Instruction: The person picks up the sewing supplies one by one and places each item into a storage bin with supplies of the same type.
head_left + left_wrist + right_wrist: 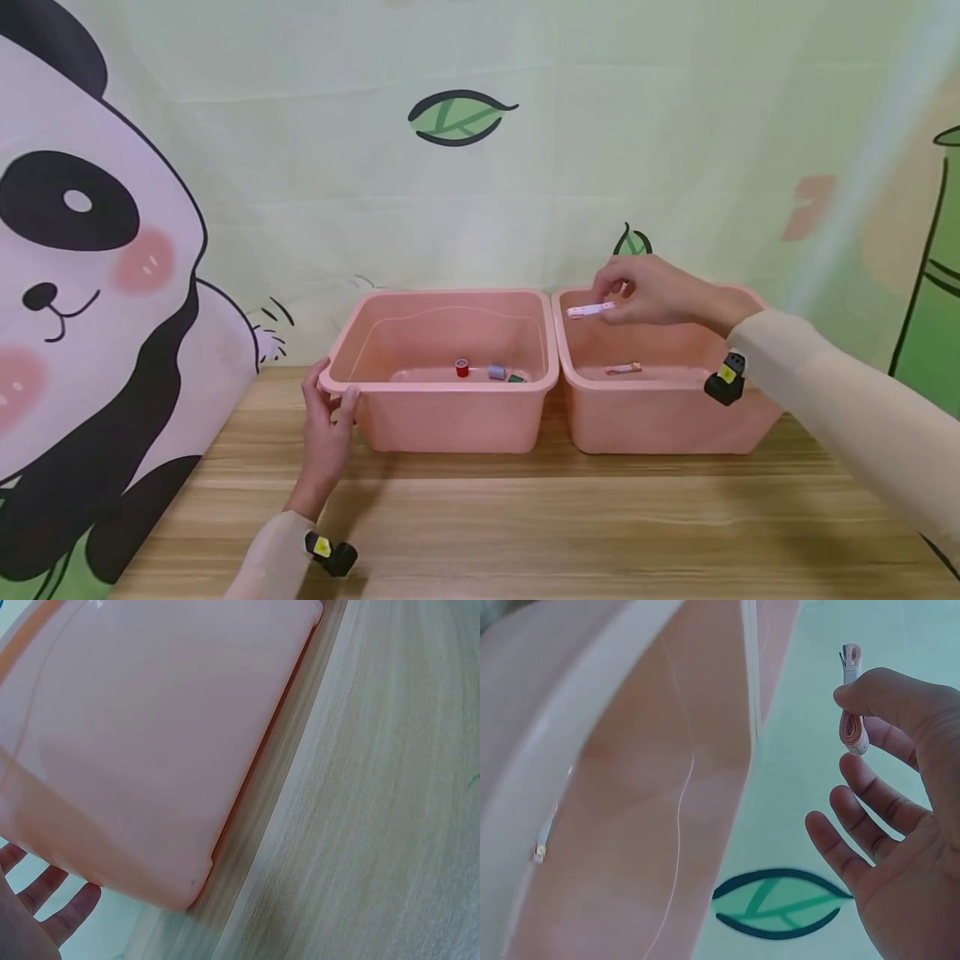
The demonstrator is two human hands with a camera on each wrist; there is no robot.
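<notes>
My right hand point(652, 293) pinches a folded measuring tape point(853, 736), white with reddish edges, between thumb and forefinger. It holds the tape above the right pink bin point(667, 423), near that bin's left side; the other fingers are spread in the right wrist view. Low inside the right bin lies a second small folded tape point(624, 368). At the front left corner of the left pink bin point(450, 421), my left hand point(328, 442) grips the rim. Inside that bin are a red thread spool point(462, 368), a grey-blue spool point(497, 372) and a partly hidden green item point(517, 378).
Both bins stand side by side on a wood-grain table point(525, 525), their rims nearly touching. Behind them hangs a pale green cloth point(337, 167) printed with a panda and leaves. Each wrist wears a small black camera point(725, 382).
</notes>
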